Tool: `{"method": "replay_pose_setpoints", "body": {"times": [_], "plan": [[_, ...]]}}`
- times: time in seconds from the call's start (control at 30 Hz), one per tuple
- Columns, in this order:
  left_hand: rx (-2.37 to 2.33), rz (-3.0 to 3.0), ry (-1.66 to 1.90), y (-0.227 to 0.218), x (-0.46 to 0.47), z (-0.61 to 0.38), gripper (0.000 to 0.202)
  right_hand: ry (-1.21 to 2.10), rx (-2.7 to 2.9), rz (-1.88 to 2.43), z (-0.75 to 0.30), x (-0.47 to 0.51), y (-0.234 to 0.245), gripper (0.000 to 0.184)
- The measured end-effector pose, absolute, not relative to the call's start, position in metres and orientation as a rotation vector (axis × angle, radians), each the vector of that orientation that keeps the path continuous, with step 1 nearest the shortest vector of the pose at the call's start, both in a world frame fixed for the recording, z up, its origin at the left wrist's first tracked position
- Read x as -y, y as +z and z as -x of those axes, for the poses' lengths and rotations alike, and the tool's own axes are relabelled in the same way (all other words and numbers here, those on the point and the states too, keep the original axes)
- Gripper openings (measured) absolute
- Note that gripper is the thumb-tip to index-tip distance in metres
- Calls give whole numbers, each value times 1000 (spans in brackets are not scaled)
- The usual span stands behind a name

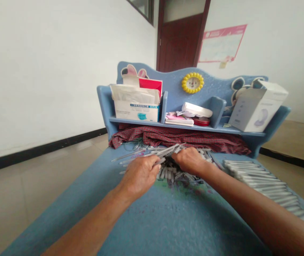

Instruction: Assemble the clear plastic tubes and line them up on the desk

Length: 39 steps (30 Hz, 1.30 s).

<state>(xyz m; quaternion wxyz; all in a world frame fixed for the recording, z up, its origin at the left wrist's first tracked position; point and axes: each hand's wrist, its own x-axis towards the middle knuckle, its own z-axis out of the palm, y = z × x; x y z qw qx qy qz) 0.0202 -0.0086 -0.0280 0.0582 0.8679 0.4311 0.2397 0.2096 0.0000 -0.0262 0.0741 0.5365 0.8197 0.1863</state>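
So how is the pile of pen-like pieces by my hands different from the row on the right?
The pile is jumbled, its pieces pointing many ways; the row lies side by side, neatly aligned.
The pile mixes dark and pale bits, while the row looks evenly pale grey.
Your left hand and right hand are at the pile; neither is at the row.
Both are slender pieces on the blue tabletop.
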Motion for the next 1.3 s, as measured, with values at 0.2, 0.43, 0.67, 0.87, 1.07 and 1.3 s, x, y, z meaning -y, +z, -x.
{"method": "replay_pose_setpoints", "body": {"times": [0.2,0.43,0.67,0.87,1.07,1.3], "plan": [[-1348,-2627,665,-32,2,-13,16,583,-2496,-1464,-204,-10,-29,24],[-1359,-2640,618,-31,5,-14,16,689,-2463,-1482,-224,6,-14,24],[-1329,-2649,634,-31,8,-15,16,775,-2409,-1562,-230,22,3,25],[-1299,-2671,639,-33,9,-18,18,754,-2410,-1520,-221,28,6,25],[-1206,-2570,642,-32,9,-19,19,763,-2459,-1436,-214,32,9,22],[-1072,-2198,692,-22,11,-26,15,776,-2715,-1346,-205,49,15,20]]}}
